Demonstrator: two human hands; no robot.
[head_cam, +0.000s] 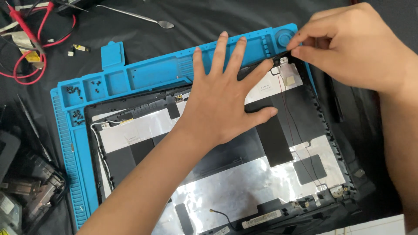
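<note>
A black cloth [130, 30] covers the bench under a blue repair mat [143, 74]; on it lies a laptop lid shell [261, 174], left hand [222, 100] pressing flat, fingers spread, right hand [348, 48] pinching its corner hinge piece [283, 58]

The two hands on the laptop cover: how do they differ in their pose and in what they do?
The left hand lies flat, fingers spread, pressing on the inside of the laptop cover; the right hand is curled, with fingertips pinched. The left hand rests near the cover's middle top; the right hand works at its upper right corner, on a small black part. Both are bare and touch the same cover, which lies on a blue mat.
</note>
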